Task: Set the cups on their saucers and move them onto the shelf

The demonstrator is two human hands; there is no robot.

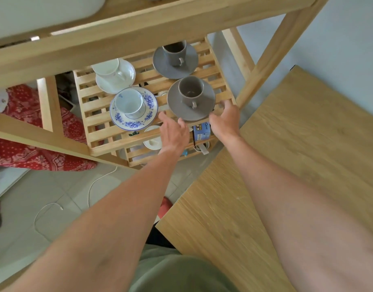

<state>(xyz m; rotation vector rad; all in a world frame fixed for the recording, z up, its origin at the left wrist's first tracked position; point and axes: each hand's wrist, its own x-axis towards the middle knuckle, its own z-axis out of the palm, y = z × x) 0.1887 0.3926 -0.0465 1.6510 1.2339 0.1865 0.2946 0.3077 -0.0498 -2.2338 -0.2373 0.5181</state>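
Both hands, left hand (174,131) and right hand (224,119), hovering open, grip empty, flanking taupe ceramic saucer (181,106) on slatted wooden shelf (97,114). Glazed, fragile, slippery; gripping by rim looks safest.

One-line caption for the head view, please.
Both open hands, left and right, flank the near grey cup-and-saucer set on the slatted wooden shelf.

— Cups counted on the slatted shelf (204,69)?
— Four cups are counted: two grey (174,52) (191,91) toward 1 o'clock, two white (110,69) (129,103) toward 10 o'clock.
— Saucers?
— Four saucers (193,60) (175,104) (129,69) (148,100) are recorded, one under each cup.
— Hands?
— Two (174,131) (226,118) are noted.
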